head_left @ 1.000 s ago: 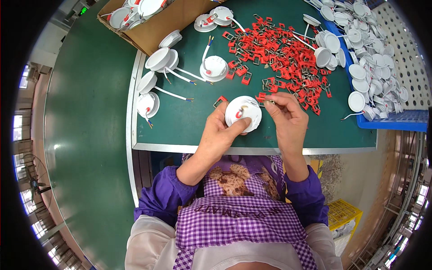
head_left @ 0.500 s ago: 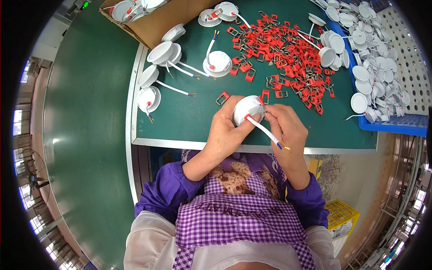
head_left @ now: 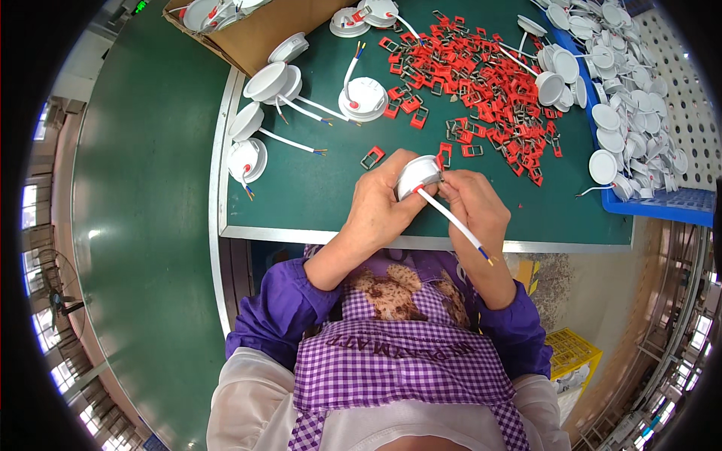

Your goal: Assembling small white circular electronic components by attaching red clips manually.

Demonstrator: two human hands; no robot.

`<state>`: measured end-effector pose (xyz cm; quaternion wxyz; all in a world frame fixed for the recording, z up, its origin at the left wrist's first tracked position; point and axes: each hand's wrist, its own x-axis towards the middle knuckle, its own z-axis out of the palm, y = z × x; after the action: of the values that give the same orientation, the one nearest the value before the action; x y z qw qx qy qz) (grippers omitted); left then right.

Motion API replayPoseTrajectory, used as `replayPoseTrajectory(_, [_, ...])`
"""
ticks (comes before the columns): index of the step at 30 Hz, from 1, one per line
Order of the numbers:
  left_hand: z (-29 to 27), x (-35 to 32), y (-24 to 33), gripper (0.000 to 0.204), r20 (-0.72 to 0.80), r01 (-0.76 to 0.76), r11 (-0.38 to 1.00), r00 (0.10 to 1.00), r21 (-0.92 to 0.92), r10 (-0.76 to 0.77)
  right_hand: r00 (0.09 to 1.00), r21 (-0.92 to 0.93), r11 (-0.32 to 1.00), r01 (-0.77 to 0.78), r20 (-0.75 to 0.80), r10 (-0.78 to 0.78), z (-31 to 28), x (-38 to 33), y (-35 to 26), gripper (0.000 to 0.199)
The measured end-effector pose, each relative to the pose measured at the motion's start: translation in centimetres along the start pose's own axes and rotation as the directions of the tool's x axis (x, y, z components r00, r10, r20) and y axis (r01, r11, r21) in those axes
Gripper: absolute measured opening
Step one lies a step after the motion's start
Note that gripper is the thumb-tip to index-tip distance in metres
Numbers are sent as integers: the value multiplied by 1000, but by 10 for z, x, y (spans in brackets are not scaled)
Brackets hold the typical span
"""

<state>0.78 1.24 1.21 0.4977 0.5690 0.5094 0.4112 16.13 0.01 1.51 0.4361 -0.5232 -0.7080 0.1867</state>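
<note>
My left hand (head_left: 383, 197) is wrapped round a white round downlight (head_left: 416, 177), which is tilted on its side above the table's near part. From a red grommet on the lamp, a white cable (head_left: 455, 221) with blue and brown wire ends runs down toward my right wrist. My right hand (head_left: 477, 201) pinches at the lamp's right rim, where a red spring clip (head_left: 439, 162) with a metal part meets the housing. My fingertips partly hide the clip, and whether it is seated cannot be made out.
Loose red clips lie in a large pile (head_left: 481, 83); a single clip (head_left: 372, 157) is near my left hand. Several white downlights (head_left: 365, 99) with cables stand at the left. A cardboard box (head_left: 278, 30) is at the back, and a blue crate (head_left: 662, 204) full of lamps at the right.
The downlight has turned in my left hand, showing more of its side, and its cable points further down and right. My right fingers stay at its rim.
</note>
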Motion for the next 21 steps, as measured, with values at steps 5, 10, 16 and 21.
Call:
replayPoseTrajectory(5, [-8, 1, -5, 25, 63, -15, 996, 998, -90, 20, 963, 240, 933, -270, 90, 255, -2, 3, 16, 22])
replayPoseTrajectory(10, [-22, -4, -3, 34, 189, 124, 982, 977, -144, -96, 842, 670, 510, -539, 413, 347, -5, -7, 16, 31])
replayPoseTrajectory(16, [-26, -12, 6, 35, 188, 199, 969, 967, -147, -170, 846, 738, 422, -527, 404, 348, -2, -18, -2, 29])
replayPoseTrajectory(21, [-26, -17, 12, 28, 51, 224, 946, 975, -235, -218, 846, 705, 469, -532, 411, 341, 1, -24, -16, 29])
